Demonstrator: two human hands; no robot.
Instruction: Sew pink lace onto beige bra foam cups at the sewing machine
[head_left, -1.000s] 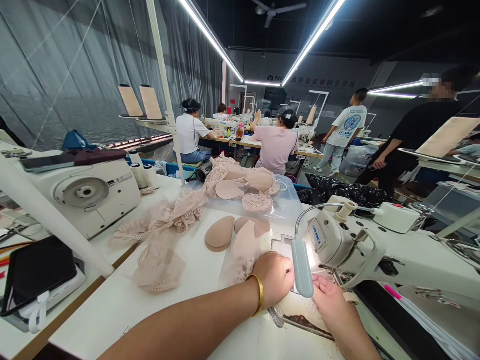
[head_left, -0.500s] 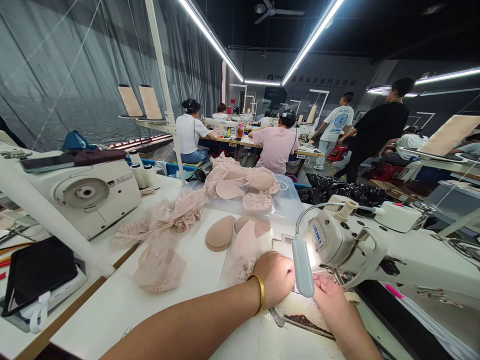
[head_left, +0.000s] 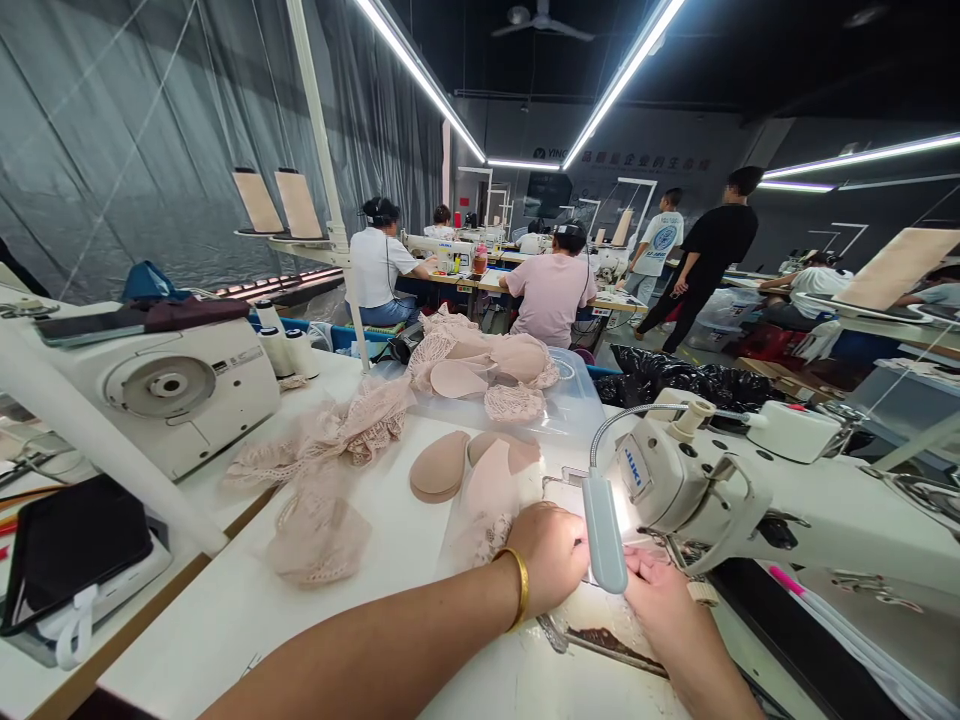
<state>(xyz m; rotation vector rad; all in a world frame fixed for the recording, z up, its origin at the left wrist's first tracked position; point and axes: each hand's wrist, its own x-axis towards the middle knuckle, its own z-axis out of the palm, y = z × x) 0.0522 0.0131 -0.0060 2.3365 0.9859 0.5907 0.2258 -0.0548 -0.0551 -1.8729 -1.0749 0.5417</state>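
My left hand (head_left: 553, 553), with a gold bangle on the wrist, rests closed on a pale lace piece (head_left: 480, 535) beside the needle area of a white sewing machine (head_left: 720, 490). My right hand (head_left: 660, 598) lies under the machine's head, fingers pressed on the brightly lit fabric. The machine's grey lamp (head_left: 604, 535) hides the fingertips of both hands. Beige foam cups (head_left: 442, 467) lie just beyond my left hand.
Lace pieces (head_left: 330, 440) and a clear bin (head_left: 570, 405) of cups sit further back. Another white machine (head_left: 172, 385) and a black tablet (head_left: 71, 545) stand at the left. Several people work or walk in the background. Black bags (head_left: 690, 385) lie behind the machine.
My hands have hardly moved. The person in black has walked from the right foreground away toward the back of the room, and the person in the white shirt has moved too.
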